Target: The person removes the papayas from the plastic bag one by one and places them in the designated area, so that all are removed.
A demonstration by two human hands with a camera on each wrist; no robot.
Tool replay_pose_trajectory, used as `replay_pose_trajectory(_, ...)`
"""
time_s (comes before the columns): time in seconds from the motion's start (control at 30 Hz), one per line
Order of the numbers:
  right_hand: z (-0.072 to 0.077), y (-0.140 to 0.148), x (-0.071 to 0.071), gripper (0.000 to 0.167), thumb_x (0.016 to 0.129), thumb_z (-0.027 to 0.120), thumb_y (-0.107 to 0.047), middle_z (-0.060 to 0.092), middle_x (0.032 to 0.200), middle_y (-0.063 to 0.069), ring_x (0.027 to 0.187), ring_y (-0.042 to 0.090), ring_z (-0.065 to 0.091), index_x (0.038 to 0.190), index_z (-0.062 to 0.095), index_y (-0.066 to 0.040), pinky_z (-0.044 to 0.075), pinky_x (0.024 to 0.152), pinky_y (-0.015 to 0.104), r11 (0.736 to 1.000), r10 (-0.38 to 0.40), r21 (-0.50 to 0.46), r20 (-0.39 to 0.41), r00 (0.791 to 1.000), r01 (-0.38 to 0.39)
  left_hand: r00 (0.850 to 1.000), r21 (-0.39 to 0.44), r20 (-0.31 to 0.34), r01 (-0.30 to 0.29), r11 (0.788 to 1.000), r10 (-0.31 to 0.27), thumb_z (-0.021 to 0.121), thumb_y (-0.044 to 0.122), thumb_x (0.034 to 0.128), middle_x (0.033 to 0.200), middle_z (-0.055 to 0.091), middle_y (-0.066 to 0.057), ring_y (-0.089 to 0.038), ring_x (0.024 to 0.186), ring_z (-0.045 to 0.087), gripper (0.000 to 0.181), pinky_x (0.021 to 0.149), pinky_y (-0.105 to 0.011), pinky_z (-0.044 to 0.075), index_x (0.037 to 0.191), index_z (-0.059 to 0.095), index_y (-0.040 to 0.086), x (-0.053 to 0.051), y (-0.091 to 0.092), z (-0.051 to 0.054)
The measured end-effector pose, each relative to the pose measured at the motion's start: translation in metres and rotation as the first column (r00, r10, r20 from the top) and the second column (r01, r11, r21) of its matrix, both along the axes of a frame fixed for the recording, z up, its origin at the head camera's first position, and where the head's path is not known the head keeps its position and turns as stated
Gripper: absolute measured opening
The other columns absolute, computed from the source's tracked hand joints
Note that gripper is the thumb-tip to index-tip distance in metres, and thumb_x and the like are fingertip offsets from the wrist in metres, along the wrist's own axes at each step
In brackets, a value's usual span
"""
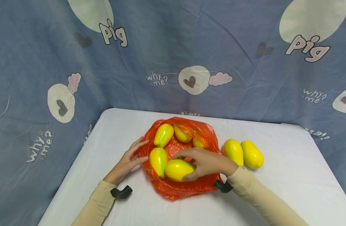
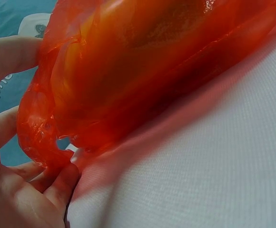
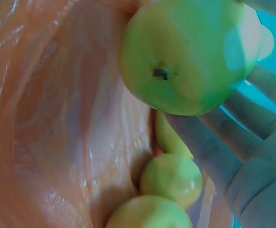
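A red plastic bag (image 1: 173,193) lies spread with its mouth up in the head view, several yellow-green mangoes inside. My right hand (image 1: 205,161) reaches over the bag's right side and grips a mango (image 1: 178,170) near the front of its mouth, thumb and fingers around it. The right wrist view shows this mango (image 3: 190,57) close up, stem mark facing the camera. At the bag's left edge, my left hand (image 1: 130,161) holds the rim. In the left wrist view, its fingers (image 2: 62,187) bend against the thin red plastic; some fingertips are hidden behind it.
Two more mangoes (image 1: 233,151) (image 1: 252,154) lie side by side on the white table (image 1: 291,175), right of the bag. Inside, one mango (image 1: 158,161) rests at the left and another mango (image 1: 163,135) behind it. A blue patterned cloth (image 1: 161,47) hangs behind the table.
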State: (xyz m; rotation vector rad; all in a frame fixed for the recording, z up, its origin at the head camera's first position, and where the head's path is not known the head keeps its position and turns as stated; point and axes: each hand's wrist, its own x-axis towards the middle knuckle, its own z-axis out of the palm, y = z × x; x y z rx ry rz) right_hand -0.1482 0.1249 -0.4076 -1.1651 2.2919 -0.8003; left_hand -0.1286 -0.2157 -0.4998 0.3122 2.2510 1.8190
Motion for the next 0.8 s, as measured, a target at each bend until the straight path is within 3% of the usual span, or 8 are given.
replay_pose_trajectory(0.17,0.002,0.013,-0.001,0.064,0.085,0.084,-0.042,0.062,0.140,-0.017,0.126,0.008,0.058,0.142,0.057,-0.033,0.053,0.110,0.043,0.989,-0.079,-0.125,0.007,0.997,0.079,1.000,0.006,0.005,0.005,1.000,-0.005,0.070,0.022,0.0976,0.175,0.009,-0.001,-0.030,0.163,0.003,0.063,0.108,0.003,0.023,0.155,0.046,0.027,0.000,0.000,0.000)
replay_pose_trajectory(0.3,0.002,0.022,-0.001,0.064,0.084,0.085,-0.041,0.062,0.142,-0.015,0.130,0.011,0.058,0.142,0.058,-0.032,0.051,0.111,0.049,0.967,-0.141,-0.216,-0.007,0.990,0.136,1.000,-0.001,0.007,0.006,1.000,-0.006,0.069,0.023,0.0980,0.175,0.009,-0.001,-0.030,0.163,0.003,0.062,0.108,0.003,0.023,0.155,0.046,0.029,-0.001,0.000,-0.001)
replay_pose_trajectory(0.47,0.001,0.036,0.003,0.066,0.084,0.087,-0.034,0.063,0.143,-0.009,0.125,0.016,0.063,0.143,0.059,-0.028,0.057,0.103,0.044,0.922,-0.237,-0.316,-0.006,0.972,0.223,1.000,-0.005,0.004,0.008,1.000,-0.008,0.069,0.023,0.0983,0.175,0.009,-0.001,-0.030,0.163,0.004,0.062,0.108,0.003,0.023,0.155,0.046,0.030,0.000,0.000,0.000)
replay_pose_trajectory(0.7,0.000,0.057,0.010,0.066,0.082,0.089,-0.022,0.065,0.141,-0.004,0.118,0.017,0.065,0.142,0.059,-0.025,0.061,0.096,0.039,0.848,-0.373,-0.414,-0.021,0.928,0.332,1.000,-0.021,0.004,-0.005,1.000,0.005,0.069,0.024,0.0980,0.175,0.009,0.001,-0.030,0.163,0.004,0.062,0.109,0.002,0.023,0.155,0.046,0.030,0.000,0.000,0.001)
replay_pose_trajectory(0.8,-0.001,0.066,0.012,0.068,0.080,0.089,-0.013,0.066,0.139,0.001,0.117,0.013,0.065,0.142,0.060,-0.020,0.062,0.093,0.034,0.812,-0.416,-0.467,-0.043,0.908,0.350,1.000,-0.036,0.006,-0.010,0.999,0.010,0.069,0.024,0.0978,0.175,0.010,0.002,-0.030,0.163,0.005,0.063,0.123,-0.014,0.023,0.155,0.045,0.030,0.000,0.000,0.001)
